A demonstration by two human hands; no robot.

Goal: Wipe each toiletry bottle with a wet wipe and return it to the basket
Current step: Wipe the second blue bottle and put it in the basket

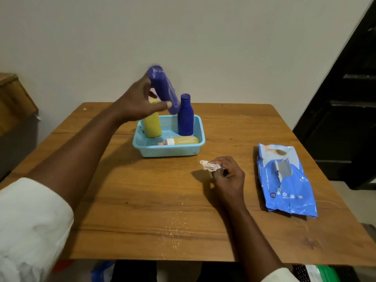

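My left hand holds a purple bottle tilted in the air above the light blue basket, fingers and thumb pinching its sides. Inside the basket a dark blue bottle stands upright at the right, a yellow bottle stands at the left partly behind my hand, and a small yellow bottle with a white cap lies on its side at the front. My right hand rests on the table in front of the basket, gripping a crumpled white wet wipe.
A blue pack of wet wipes lies on the wooden table to the right of my right hand. A wall stands behind the table. Dark stairs rise at the right, and a wooden piece of furniture stands at the left.
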